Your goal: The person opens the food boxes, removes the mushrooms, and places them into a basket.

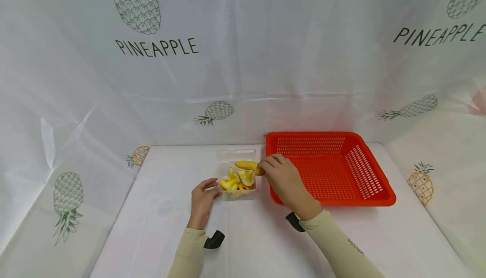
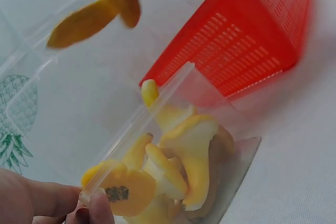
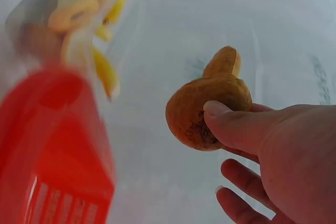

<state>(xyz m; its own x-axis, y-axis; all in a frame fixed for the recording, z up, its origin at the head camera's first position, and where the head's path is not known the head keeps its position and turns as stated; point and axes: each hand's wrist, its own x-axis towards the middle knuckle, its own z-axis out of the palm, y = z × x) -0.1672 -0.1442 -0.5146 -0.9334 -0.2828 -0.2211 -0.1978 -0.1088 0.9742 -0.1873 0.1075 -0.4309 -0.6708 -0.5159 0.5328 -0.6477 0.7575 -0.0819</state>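
My right hand [image 1: 284,179] pinches a yellow mushroom [image 1: 246,165] between thumb and fingers, holding it over the clear plastic box [image 1: 238,195]. In the right wrist view this mushroom [image 3: 210,103] shows a brownish-yellow rounded cap with a dark patch under the thumb. Several more yellow mushrooms [image 2: 194,150] with pale undersides lie heaped in the box. At the box's left side, my left hand [image 1: 203,200] grips its rim, thumb and finger on either side of the wall in the left wrist view. The box's transparent lid [image 1: 236,155] stands raised behind it.
A red perforated plastic basket [image 1: 379,202] stands right of the box, behind my right forearm. The white table [image 1: 163,236] meets a white sheet with pineapple prints [image 1: 243,58] at the back and sides. A dark wrist device [image 1: 215,240] sits by each sleeve.
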